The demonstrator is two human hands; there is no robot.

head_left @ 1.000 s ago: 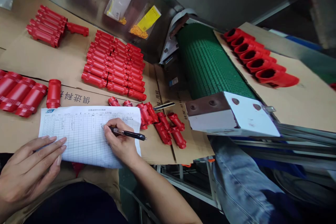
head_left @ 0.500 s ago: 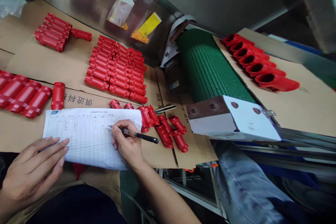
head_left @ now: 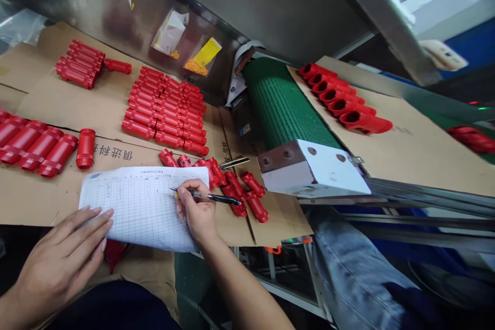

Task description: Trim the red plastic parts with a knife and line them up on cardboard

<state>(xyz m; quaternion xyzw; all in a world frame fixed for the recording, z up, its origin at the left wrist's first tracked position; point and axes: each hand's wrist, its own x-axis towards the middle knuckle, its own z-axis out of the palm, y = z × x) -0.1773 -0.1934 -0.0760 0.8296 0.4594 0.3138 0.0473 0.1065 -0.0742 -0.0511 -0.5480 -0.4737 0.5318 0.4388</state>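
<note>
A black pen [head_left: 216,198] is gripped in my right hand [head_left: 199,214], its tip at the right part of a printed form [head_left: 135,201]. The form is a gridded sheet with a few handwritten marks in its upper rows. My left hand [head_left: 69,250] lies flat on the sheet's lower left corner, fingers stretched out. Just above the form stands a single red plastic tube [head_left: 85,148]. Loose red fittings [head_left: 232,185] lie along the sheet's right side, some partly behind the paper. Below the sheet, part of a red object [head_left: 114,253] shows; its kind is unclear.
Rows of red tubes [head_left: 166,108] lie on the cardboard [head_left: 34,191], with more stacked at the back left. A green conveyor belt [head_left: 288,103] stands to the right, beside cardboard holding red pieces [head_left: 344,98]. Small bags [head_left: 203,56] rest against the metal wall. A jeans-clad leg [head_left: 348,268] is below.
The view has turned to the right. The form has slid a little to the right relative to the tubes, with both hands following. The pen remains in my right hand.
</note>
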